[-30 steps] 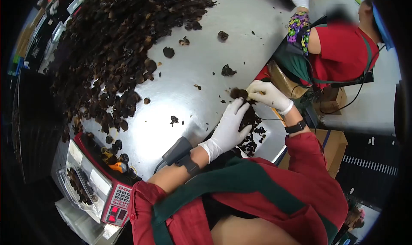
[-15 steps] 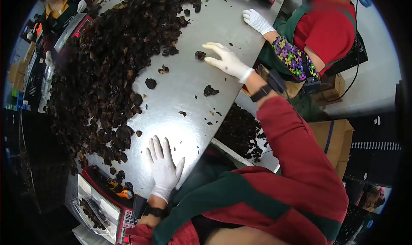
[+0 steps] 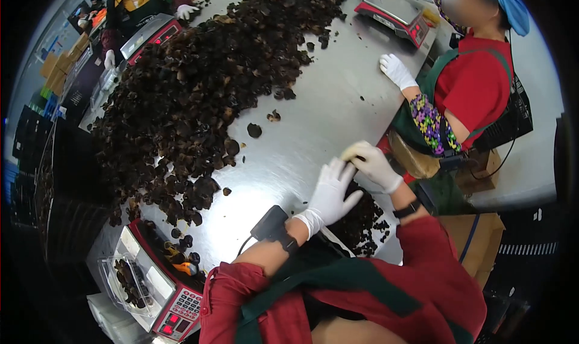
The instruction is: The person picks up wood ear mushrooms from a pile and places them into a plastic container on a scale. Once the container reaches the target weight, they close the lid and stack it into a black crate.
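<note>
My left hand, in a white glove, is open with its fingers stretched out over the table's near edge. My right hand, also gloved, meets the left fingertips. Its fingers are curled in, and anything between them is hidden. Both hands are above a container of small dark pieces below the edge. A large heap of dark, ruffled wood ear mushrooms covers the far side of the metal table. A single dark mushroom and a brownish one lie apart from the heap.
A red scale at lower left carries a clear tray of mushrooms; an orange-handled tool lies behind it. More scales stand across the table. A co-worker's gloved hand rests on the right edge. Another person stands opposite.
My left hand has lifted off the table and moved right. My right hand has drawn back to meet it, its fingers now curled. Several loose pieces near the edge are gone from the tabletop.
</note>
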Demonstrator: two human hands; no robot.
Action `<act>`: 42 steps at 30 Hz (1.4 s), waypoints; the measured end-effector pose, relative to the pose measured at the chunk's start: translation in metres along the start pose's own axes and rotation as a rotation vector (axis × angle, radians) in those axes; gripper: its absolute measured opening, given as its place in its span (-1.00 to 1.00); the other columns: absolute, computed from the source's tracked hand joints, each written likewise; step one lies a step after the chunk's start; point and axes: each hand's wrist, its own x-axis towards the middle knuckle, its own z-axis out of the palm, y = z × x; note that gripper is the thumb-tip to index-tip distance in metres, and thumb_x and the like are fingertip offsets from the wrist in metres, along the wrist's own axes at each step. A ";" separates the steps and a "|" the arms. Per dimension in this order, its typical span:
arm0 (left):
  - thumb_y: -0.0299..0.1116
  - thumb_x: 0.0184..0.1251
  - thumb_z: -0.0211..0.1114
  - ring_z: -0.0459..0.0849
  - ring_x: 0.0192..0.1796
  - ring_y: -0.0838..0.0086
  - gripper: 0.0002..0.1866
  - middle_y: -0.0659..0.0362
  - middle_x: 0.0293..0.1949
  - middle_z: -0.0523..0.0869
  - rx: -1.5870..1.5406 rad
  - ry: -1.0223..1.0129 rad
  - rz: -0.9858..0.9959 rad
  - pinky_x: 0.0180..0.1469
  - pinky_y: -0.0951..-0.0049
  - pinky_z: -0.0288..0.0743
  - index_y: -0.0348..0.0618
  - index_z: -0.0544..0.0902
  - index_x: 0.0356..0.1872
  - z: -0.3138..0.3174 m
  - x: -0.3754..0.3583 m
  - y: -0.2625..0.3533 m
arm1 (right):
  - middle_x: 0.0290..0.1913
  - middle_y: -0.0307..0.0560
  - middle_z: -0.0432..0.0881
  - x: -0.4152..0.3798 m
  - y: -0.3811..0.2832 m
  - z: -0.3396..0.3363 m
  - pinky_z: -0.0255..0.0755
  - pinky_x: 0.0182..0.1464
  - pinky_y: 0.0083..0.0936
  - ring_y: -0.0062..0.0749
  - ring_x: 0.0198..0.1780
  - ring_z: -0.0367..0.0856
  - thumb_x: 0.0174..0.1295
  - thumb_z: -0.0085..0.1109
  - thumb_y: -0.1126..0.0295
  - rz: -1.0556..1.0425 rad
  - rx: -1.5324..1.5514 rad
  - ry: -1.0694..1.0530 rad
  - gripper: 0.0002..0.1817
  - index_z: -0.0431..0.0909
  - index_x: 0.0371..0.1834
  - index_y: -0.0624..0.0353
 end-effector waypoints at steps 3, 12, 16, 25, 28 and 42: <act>-0.16 0.45 0.26 0.32 0.49 0.00 -0.43 -0.14 0.37 0.45 -0.368 -0.112 0.060 0.53 0.07 0.19 -0.13 0.43 0.41 0.010 -0.009 -0.002 | -0.17 -0.03 0.73 -0.038 -0.006 -0.026 0.50 0.08 -0.42 -0.26 -0.05 0.67 0.19 0.12 0.63 0.327 0.142 0.043 -0.79 0.72 -0.18 0.28; -0.27 0.22 0.29 0.23 0.50 -0.18 -0.33 -0.21 0.40 0.40 0.485 0.607 -0.341 0.49 -0.26 0.05 -0.07 0.42 0.41 -0.086 0.025 -0.143 | -0.24 0.04 0.75 -0.095 0.003 -0.022 0.56 -0.03 -0.42 -0.28 -0.18 0.72 0.17 0.15 0.61 0.318 0.062 0.156 -0.84 0.70 -0.24 0.32; -0.42 0.10 0.25 0.51 0.29 -0.07 -0.51 -0.17 0.16 0.61 0.378 0.540 -0.174 0.35 0.03 0.36 -0.25 0.58 0.14 -0.072 0.031 -0.132 | -0.29 -0.08 0.71 -0.072 -0.023 -0.011 0.52 -0.06 -0.49 -0.43 -0.21 0.64 0.20 0.11 0.67 0.404 0.235 0.138 -0.85 0.68 -0.27 0.35; -0.54 0.14 0.22 0.34 0.41 -0.15 -0.37 -0.22 0.32 0.42 -0.285 0.182 0.102 0.47 0.04 0.24 -0.30 0.38 0.33 0.063 0.002 -0.026 | -0.24 0.00 0.66 0.004 -0.091 -0.004 0.45 0.01 -0.43 -0.25 -0.11 0.59 0.17 0.00 0.78 0.078 0.050 0.454 -0.80 0.62 -0.32 0.36; -0.47 0.17 0.24 0.40 0.37 -0.14 -0.37 -0.21 0.39 0.32 -0.544 -0.107 0.090 0.38 0.09 0.38 -0.34 0.37 0.33 0.061 -0.013 0.011 | -0.24 -0.01 0.66 0.011 -0.111 0.014 0.45 0.00 -0.43 -0.25 -0.11 0.58 0.17 0.00 0.78 0.009 0.105 0.436 -0.81 0.62 -0.33 0.35; -0.26 0.51 0.16 0.70 0.05 0.38 -0.62 0.07 0.05 0.74 -0.673 0.264 -0.431 0.12 0.39 0.57 -0.13 0.59 0.26 -0.058 -0.180 -0.013 | 0.02 -0.06 0.65 0.042 -0.131 0.131 0.49 0.05 -0.56 -0.45 0.00 0.61 0.17 0.02 0.76 -0.086 0.438 -0.039 -0.69 0.65 -0.08 0.33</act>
